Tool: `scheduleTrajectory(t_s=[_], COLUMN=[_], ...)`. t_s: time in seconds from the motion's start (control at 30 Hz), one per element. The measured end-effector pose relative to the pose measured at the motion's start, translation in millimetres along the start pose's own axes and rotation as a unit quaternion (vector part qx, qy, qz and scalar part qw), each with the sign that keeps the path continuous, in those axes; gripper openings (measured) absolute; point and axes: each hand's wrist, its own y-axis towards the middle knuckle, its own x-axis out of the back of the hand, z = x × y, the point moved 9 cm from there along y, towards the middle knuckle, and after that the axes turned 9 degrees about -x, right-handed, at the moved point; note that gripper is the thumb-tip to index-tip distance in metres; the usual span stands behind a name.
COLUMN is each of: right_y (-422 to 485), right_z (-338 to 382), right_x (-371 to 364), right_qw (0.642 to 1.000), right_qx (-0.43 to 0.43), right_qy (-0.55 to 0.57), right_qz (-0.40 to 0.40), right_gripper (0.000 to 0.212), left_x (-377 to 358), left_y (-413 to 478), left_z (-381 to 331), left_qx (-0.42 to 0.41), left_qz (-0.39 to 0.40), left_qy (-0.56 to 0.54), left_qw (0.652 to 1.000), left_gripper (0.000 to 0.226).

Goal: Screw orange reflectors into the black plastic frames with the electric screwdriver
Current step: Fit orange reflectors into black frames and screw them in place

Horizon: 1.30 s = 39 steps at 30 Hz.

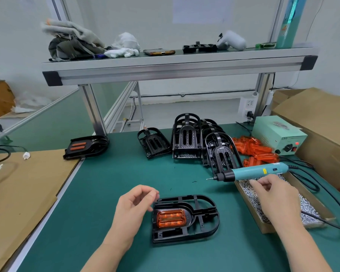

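A black plastic frame lies flat on the green mat in front of me, with an orange reflector seated in its left end. My left hand sits at the frame's top-left corner, fingers loosely curled, a fingertip at the rim, holding nothing I can see. The teal electric screwdriver lies on its side, bit pointing left, across the far end of a cardboard tray of screws. My right hand hovers over that tray just below the screwdriver, fingers reaching left and not wrapped round it.
Several empty black frames stand behind, next to a heap of orange reflectors. A frame with a reflector fitted rests at the far left. A green power supply, its cable and cardboard boxes fill the right; a cardboard sheet covers the left.
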Motion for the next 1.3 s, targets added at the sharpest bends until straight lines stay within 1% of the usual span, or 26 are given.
scheduleTrajectory(t_s=[0.07, 0.1, 0.17, 0.23, 0.27, 0.33, 0.37, 0.43, 0.53, 0.6, 0.67, 0.73, 0.8, 0.87, 0.97, 1.07, 1.13, 1.17, 1.23, 1.27, 1.3], right_y=[-8.8, -16.9, -40.5, -68.9, -82.3, -102.9, -109.3, -116.0, -120.3, -121.7, -121.9, -121.9, -122.9, -123.1, -120.7, -119.6, -120.5, -120.9, -118.2, -112.0, -101.3], right_z=[20.5, 34.4, 65.9, 95.3, 107.6, 125.0, 129.5, 134.0, 140.5, 144.0, 146.5, 148.7, 150.5, 148.3, 139.7, 134.9, 132.7, 131.5, 129.0, 126.2, 120.0], right_x=[4.6, 4.3, -4.7, -23.7, -34.1, -52.8, -60.9, -71.0, -69.2, -68.0, -69.6, -69.7, -72.0, -77.0, -83.6, -89.8, -92.6, -93.4, -91.8, -87.4, -79.7], right_qw=[0.998, 0.994, 0.975, 0.949, 0.938, 0.921, 0.914, 0.900, 0.893, 0.887, 0.875, 0.863, 0.851, 0.846, 0.851, 0.838, 0.833, 0.835, 0.845, 0.857, 0.874], right_qx=[0.040, 0.061, 0.092, 0.114, 0.129, 0.153, 0.154, 0.150, 0.174, 0.184, 0.179, 0.171, 0.162, 0.145, 0.106, 0.064, 0.047, 0.043, 0.042, 0.039, 0.025], right_qy=[0.053, 0.094, 0.185, 0.246, 0.261, 0.271, 0.276, 0.295, 0.317, 0.328, 0.345, 0.363, 0.369, 0.361, 0.346, 0.350, 0.340, 0.330, 0.323, 0.333, 0.352], right_qz=[-0.002, 0.013, 0.078, 0.159, 0.189, 0.234, 0.254, 0.282, 0.268, 0.269, 0.287, 0.307, 0.336, 0.364, 0.381, 0.414, 0.433, 0.438, 0.424, 0.391, 0.335], right_gripper=[0.018, 0.016, 0.014, 0.015, 0.015, 0.016, 0.016, 0.015, 0.013, 0.015, 0.016, 0.014, 0.008, 0.005, 0.008, 0.009, 0.013, 0.016, 0.018, 0.018, 0.016], left_x=[-5.9, -11.1, -26.1, -44.1, -52.9, -67.2, -70.5, -70.8, -69.1, -66.7, -65.5, -64.1, -64.4, -64.2, -64.8, -66.4, -64.7, -64.2, -63.5, -61.1, -57.0], left_y=[0.3, -0.1, -1.7, -4.7, -6.4, -10.3, -11.3, -12.6, -17.7, -19.1, -19.3, -17.7, -17.1, -17.0, -17.1, -18.2, -18.0, -18.0, -16.3, -14.0, -11.1], left_z=[0.4, 1.4, 3.7, 5.1, 5.9, 8.1, 9.3, 14.5, 20.3, 21.8, 21.6, 21.1, 22.5, 26.1, 26.4, 26.7, 30.8, 32.3, 31.4, 30.0, 29.0], left_qx=[0.027, 0.045, 0.085, 0.132, 0.156, 0.205, 0.226, 0.271, 0.335, 0.358, 0.364, 0.356, 0.352, 0.354, 0.353, 0.350, 0.349, 0.348, 0.333, 0.318, 0.300], left_qz=[0.010, 0.023, 0.062, 0.108, 0.131, 0.165, 0.167, 0.148, 0.131, 0.119, 0.108, 0.098, 0.090, 0.082, 0.090, 0.105, 0.094, 0.092, 0.097, 0.097, 0.091], left_qy=[-0.040, -0.066, -0.117, -0.166, -0.194, -0.249, -0.275, -0.321, -0.369, -0.393, -0.427, -0.454, -0.465, -0.461, -0.444, -0.423, -0.407, -0.399, -0.377, -0.361, -0.344], left_qw=[0.999, 0.997, 0.987, 0.971, 0.959, 0.932, 0.919, 0.896, 0.857, 0.838, 0.821, 0.811, 0.807, 0.809, 0.818, 0.829, 0.839, 0.843, 0.859, 0.871, 0.885], left_gripper=[0.027, 0.027, 0.026, 0.018, 0.020, 0.032, 0.034, 0.030, 0.035, 0.038, 0.048, 0.065, 0.071, 0.067, 0.062, 0.060, 0.058, 0.054, 0.035, 0.024, 0.014])
